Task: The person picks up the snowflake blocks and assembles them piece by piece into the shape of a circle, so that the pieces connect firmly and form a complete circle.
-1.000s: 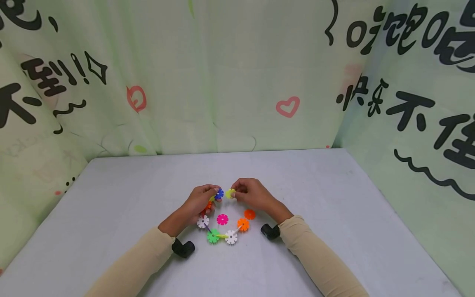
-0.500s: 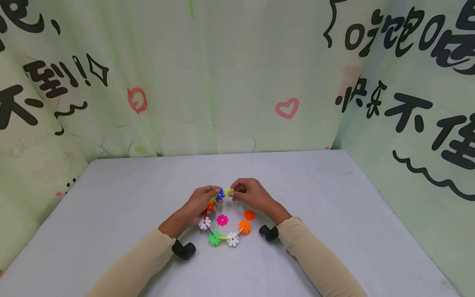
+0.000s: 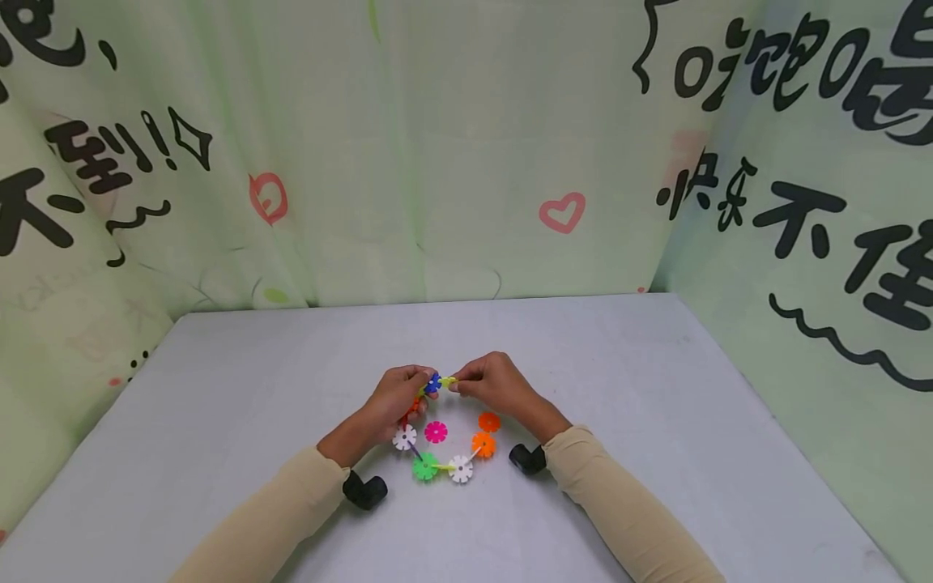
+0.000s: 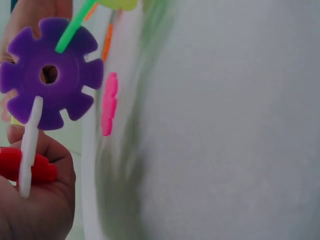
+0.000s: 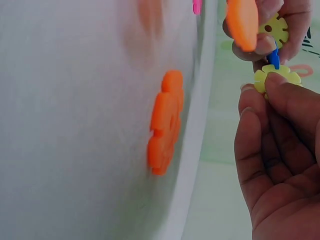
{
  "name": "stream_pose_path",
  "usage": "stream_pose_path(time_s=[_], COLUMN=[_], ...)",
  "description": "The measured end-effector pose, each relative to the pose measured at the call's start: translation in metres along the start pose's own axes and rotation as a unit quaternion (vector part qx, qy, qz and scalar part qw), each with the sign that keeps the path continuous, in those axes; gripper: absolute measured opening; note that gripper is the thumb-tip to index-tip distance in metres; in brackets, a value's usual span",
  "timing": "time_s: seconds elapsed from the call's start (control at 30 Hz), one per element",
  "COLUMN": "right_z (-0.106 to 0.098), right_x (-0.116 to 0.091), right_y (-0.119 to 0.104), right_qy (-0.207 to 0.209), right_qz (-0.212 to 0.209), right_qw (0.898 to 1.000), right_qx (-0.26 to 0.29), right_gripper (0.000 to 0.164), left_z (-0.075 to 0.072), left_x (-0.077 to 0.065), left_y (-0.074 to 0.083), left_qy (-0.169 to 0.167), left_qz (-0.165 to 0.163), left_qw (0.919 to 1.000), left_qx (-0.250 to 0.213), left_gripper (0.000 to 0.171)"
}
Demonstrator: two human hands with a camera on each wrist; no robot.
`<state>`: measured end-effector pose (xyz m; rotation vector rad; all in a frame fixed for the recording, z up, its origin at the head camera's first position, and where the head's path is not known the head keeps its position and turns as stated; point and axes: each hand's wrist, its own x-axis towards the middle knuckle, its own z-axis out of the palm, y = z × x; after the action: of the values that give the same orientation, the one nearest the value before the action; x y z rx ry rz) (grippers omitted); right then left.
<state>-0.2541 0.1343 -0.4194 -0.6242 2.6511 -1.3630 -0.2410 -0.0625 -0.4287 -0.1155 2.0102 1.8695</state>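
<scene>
In the head view my left hand (image 3: 394, 397) pinches a blue notched snowflake disc (image 3: 433, 383) at one end of a curved chain of interlocked plastic discs. My right hand (image 3: 504, 389) pinches a yellow snowflake disc (image 3: 448, 381), which meets the blue one; in the right wrist view the blue disc (image 5: 273, 57) stands edge-on in its slot. The chain runs down through a white disc (image 3: 405, 437), a green disc (image 3: 425, 466), another white disc (image 3: 461, 469) and an orange disc (image 3: 483, 444). Close to the left wrist camera is a purple disc (image 4: 47, 107).
A loose pink disc (image 3: 436, 431) lies on the white table (image 3: 291, 389) inside the chain's curve. Another loose orange disc (image 3: 489, 421) lies by my right wrist. Black wrist cameras sit on both wrists. Printed curtains (image 3: 452, 162) stand behind the table and at its sides.
The yellow disc has moved left from a small gap until it meets the blue disc, and has turned more edge-on. The chain has shifted slightly right with my left hand.
</scene>
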Motion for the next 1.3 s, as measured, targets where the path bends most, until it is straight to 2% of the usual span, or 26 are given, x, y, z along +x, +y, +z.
stream_pose_path(time_s=[0.2, 0.43, 0.6, 0.83, 1.03, 1.13, 1.3], right_z=[0.0, 0.001, 0.001, -0.003, -0.01, -0.015, -0.022], right_x=[0.001, 0.003, 0.002, 0.0, -0.001, -0.004, -0.014], right_y=[-0.001, -0.004, -0.006, -0.004, 0.003, 0.007, 0.01], right_qy=[-0.005, 0.012, 0.013, -0.026, -0.057, -0.068, -0.103], right_qz=[-0.024, -0.038, -0.04, -0.015, -0.047, -0.054, -0.002], right_qw=[1.0, 0.999, 0.999, 0.999, 0.995, 0.994, 0.992], right_qx=[-0.012, -0.015, -0.011, -0.029, -0.063, -0.068, -0.069], right_gripper=[0.007, 0.008, 0.008, 0.008, 0.02, 0.022, 0.02], left_z=[0.002, 0.003, 0.003, 0.002, -0.004, -0.008, -0.013], left_x=[0.0, 0.005, 0.002, 0.001, 0.002, 0.002, 0.002], left_y=[0.0, 0.0, 0.004, 0.005, 0.0, 0.0, 0.001], left_qy=[0.009, 0.015, 0.008, -0.001, -0.003, -0.014, -0.046], left_qz=[0.018, 0.027, 0.023, 0.007, 0.021, 0.023, 0.015], left_qw=[0.9996, 0.9994, 0.9997, 0.9999, 0.9989, 0.998, 0.9976], left_qx=[0.019, -0.013, -0.008, 0.01, 0.041, 0.057, 0.049], left_gripper=[0.026, 0.028, 0.028, 0.028, 0.028, 0.027, 0.028])
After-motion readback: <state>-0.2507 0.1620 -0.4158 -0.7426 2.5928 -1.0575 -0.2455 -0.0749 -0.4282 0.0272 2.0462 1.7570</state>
